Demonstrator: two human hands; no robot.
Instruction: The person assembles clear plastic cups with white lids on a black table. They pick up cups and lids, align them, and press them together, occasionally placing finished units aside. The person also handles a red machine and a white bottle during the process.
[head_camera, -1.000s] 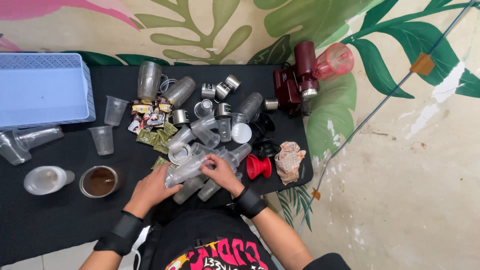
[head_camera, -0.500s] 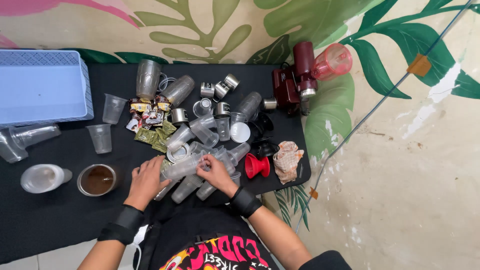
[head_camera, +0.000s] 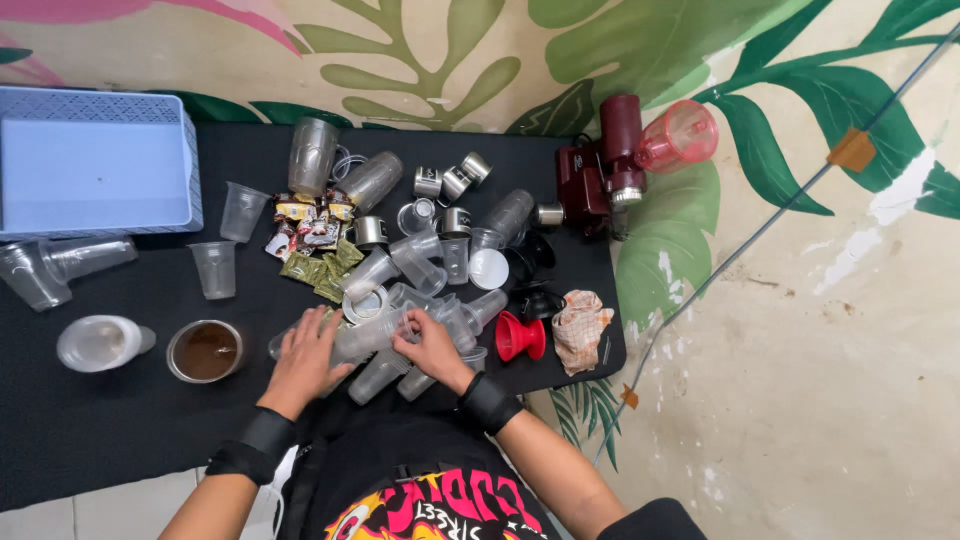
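Small sachets (head_camera: 315, 222), yellow-brown and white, beside green packets (head_camera: 322, 268) on black table (head_camera: 90, 430), mid-left.

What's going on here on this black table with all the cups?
A person leans over a black table crowded with clear plastic cups. Both hands are on a stack of clear cups lying on its side: the left hand lies over one end and the right hand grips near the other. Around them sit small metal tins, snack packets, a red funnel, a bowl of brown liquid, a blue basket and a dark red grinder.
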